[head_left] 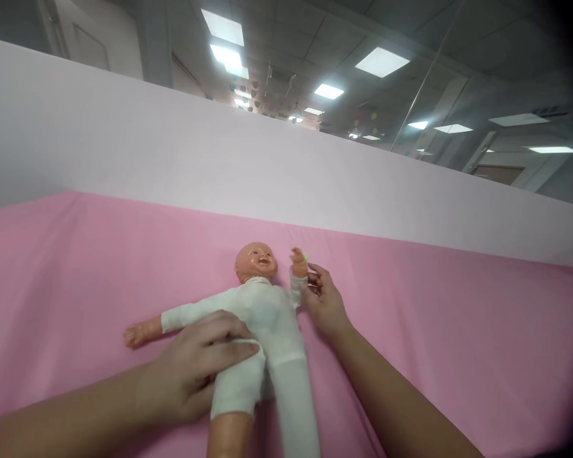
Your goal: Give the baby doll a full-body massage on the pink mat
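Observation:
A baby doll (pixel 272 312) with a bald plastic head and a white cloth body lies on its back on a pink sheet (pixel 410 305). My left hand (pixel 198 366) is closed around the doll's upper leg at the left, over the white cloth; bare plastic shows below the cloth. My right hand (pixel 325 299) grips the doll's raised forearm at the right, near the wrist, with fingers behind it and thumb in front. The doll's other arm (pixel 146 332) stretches out to the left. Its second leg, covered in white, runs down to the lower frame edge.
Behind the pink sheet rises a low white wall (pixel 172 152). Above it stands a glass pane (pixel 458 83) with ceiling lights showing in it. Folds run across the sheet at both sides.

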Demonstrator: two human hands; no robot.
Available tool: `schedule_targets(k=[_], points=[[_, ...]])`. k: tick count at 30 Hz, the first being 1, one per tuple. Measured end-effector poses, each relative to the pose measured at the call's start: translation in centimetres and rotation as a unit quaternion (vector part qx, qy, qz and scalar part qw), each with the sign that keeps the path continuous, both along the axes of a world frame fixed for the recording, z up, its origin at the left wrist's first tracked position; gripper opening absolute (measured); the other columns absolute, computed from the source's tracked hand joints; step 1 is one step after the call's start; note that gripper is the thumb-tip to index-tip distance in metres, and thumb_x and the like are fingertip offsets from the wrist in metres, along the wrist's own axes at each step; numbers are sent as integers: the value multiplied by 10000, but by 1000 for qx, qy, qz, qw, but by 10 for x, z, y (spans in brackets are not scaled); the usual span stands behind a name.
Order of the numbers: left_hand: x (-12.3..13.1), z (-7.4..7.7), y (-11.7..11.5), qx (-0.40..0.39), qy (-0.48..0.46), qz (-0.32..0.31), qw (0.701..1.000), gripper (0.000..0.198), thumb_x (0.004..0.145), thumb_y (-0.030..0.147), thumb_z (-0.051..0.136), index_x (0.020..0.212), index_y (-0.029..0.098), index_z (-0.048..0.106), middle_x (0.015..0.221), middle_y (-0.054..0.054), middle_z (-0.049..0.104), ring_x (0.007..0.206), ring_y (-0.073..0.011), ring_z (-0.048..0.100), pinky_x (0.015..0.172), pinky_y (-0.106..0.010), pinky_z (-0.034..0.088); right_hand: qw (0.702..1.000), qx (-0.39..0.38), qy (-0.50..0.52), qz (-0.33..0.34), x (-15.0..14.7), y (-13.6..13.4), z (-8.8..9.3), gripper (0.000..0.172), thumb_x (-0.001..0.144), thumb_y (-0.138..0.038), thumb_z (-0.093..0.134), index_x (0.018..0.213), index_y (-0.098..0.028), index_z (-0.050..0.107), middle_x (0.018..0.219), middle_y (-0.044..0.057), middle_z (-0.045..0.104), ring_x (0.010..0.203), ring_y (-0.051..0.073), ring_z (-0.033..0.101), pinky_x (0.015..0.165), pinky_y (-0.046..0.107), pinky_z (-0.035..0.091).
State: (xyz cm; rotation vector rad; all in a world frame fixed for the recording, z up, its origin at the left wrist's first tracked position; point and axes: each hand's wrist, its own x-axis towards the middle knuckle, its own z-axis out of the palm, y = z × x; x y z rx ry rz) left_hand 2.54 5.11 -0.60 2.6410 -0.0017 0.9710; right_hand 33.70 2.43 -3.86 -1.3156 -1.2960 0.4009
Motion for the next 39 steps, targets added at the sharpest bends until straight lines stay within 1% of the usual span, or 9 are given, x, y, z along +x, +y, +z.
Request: schedule_targets(k=[5,10,13,16,18,22,28,33,39], points=[[0,8,-16,-13,64,-93,994,607,895,267,635,1464,377,455,1174,-109,640,1009,-263,645,880,-413,581,975,-22,200,-91,42,7,-4,614,830,-481,761,1339,-224,534,1056,62,742,899,204,710,746,308,596],[3,5,-17,-33,47,-97,994,561,883,240,632,1417,346,494,1149,-107,645,966,-241,662,841,-371,583,948,-145,257,-122,64,10,-12,536,699,-380,872,1130,-153,649,880,68,733,671,178,680,532,262,572],[1,0,-14,-5,28,-84,996,574,899,209,622,1445,309,477,1180,-115,639,1005,-238,647,870,-381,579,950,-135,249,-132,62,10,-11,566,703,-387,873,1167,-165,637,971,85,748,746,196,709,585,283,606],[-1,-7,-4,44,-4,-15,999,569,908,143,618,1445,291,505,1220,-109,637,1067,-243,627,914,-395,568,971,-22,205,-122,45,4,-3,644,783,-434,815,1334,-221,556,1187,95,731,985,228,719,778,340,631],[-1,-10,6,68,-22,53,996,538,921,115,605,1425,294,548,1233,-101,639,1098,-242,621,929,-384,563,984,47,140,-98,26,-1,3,623,825,-408,782,1377,-244,546,1353,106,663,1134,243,679,901,383,605],[2,-18,28,58,-30,144,987,463,962,146,580,1388,326,610,1189,-66,661,1052,-203,651,884,-311,575,998,54,-24,-31,-15,-8,8,484,919,-322,667,1395,-284,583,1396,82,636,1148,240,665,996,432,558],[9,-30,42,42,-15,154,987,436,987,171,539,1387,326,619,1147,-52,668,1014,-184,658,876,-304,574,955,57,-285,63,-36,-5,-5,466,974,-194,529,1407,-355,593,1387,25,633,1279,233,565,1133,481,439],[6,-24,32,70,-24,132,989,430,967,146,580,1368,298,615,1146,-73,660,1016,-197,636,859,-318,560,965,40,-257,36,-32,-5,-5,469,960,-219,556,1411,-343,586,1375,39,633,1263,248,577,1104,477,467],[1,-13,-1,153,-36,28,987,499,894,91,591,1379,210,577,1073,-118,653,934,-227,619,820,-387,543,998,33,5,-52,3,-1,3,571,942,-395,625,1475,-277,460,1421,96,607,1159,240,658,974,405,559]])
